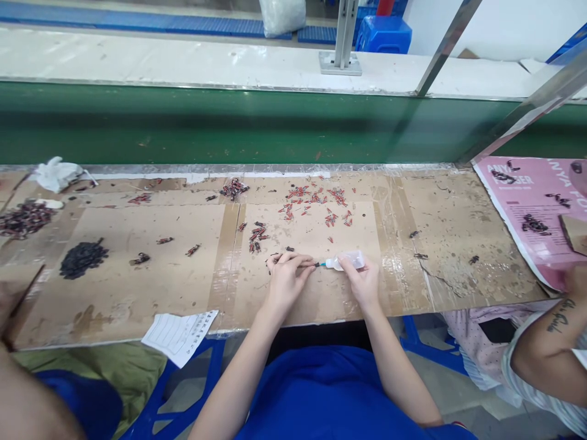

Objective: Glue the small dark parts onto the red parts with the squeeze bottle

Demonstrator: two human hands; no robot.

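My right hand point(364, 282) grips a small clear squeeze bottle point(351, 259) lying nearly level, its thin teal nozzle tip pointing left. That tip meets a small dark part point(316, 264) pinched at the fingertips of my left hand point(290, 278). The part is too small to name. Just beyond my left hand lies a little pile of red-and-black parts point(258, 235). Farther off are scattered small red pieces point(316, 195) with pale metal-looking ends. Another dark bit point(290, 249) rests right above my left knuckles.
Cardboard point(183, 281) covers the bench, which ends at a green conveyor belt point(206, 125). A black heap point(85, 258) and a red-and-black heap point(27, 217) lie left. A paper sheet point(180, 335) overhangs the front edge. Co-workers' arms point(553, 336) appear at both sides; a pink sheet point(527, 208) lies right.
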